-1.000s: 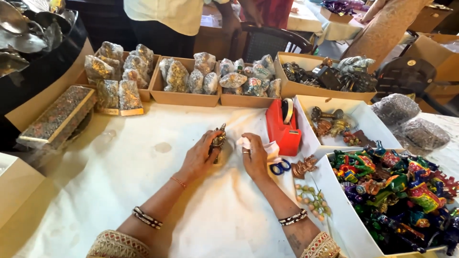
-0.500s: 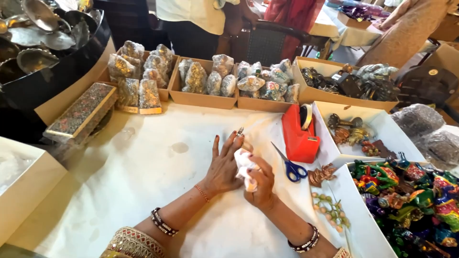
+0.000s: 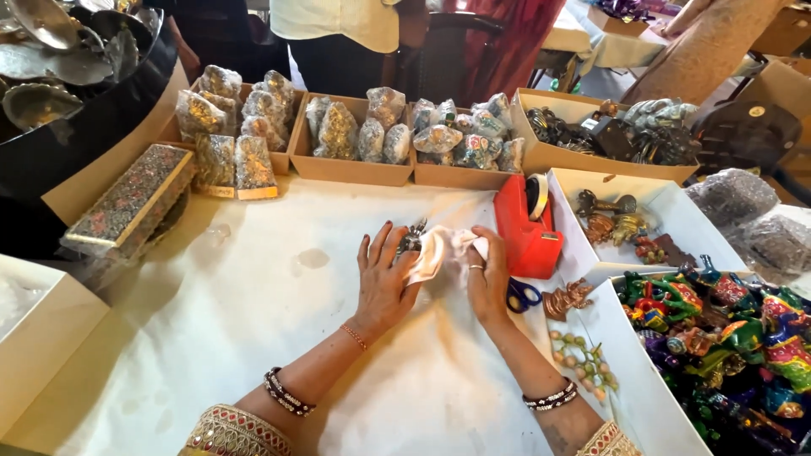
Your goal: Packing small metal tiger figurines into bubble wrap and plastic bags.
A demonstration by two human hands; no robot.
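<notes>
My left hand (image 3: 384, 274) lies on the white tablecloth (image 3: 253, 338) with fingers spread, pressing on a small dark metal figurine (image 3: 412, 238) near its fingertips. A white sheet of wrapping paper (image 3: 439, 250) covers part of the figurine. My right hand (image 3: 487, 283) grips the other end of that paper, a ring on one finger. Both wrists wear dark bangles. The red tape dispenser (image 3: 528, 228) stands just right of my right hand, and blue-handled scissors (image 3: 522, 295) lie beside it.
Cardboard boxes (image 3: 351, 165) of wrapped figurines line the table's far side. A patterned box (image 3: 127, 203) lies at left. White trays (image 3: 676, 219) with metal and colourful figurines (image 3: 726, 329) fill the right. A small copper figurine (image 3: 568, 300) and beads (image 3: 579, 359) lie nearby. A person (image 3: 338, 25) stands opposite.
The view has shifted slightly. My hands have spread the white paper wider over the figurine, the right hand pulling it out to the right.
</notes>
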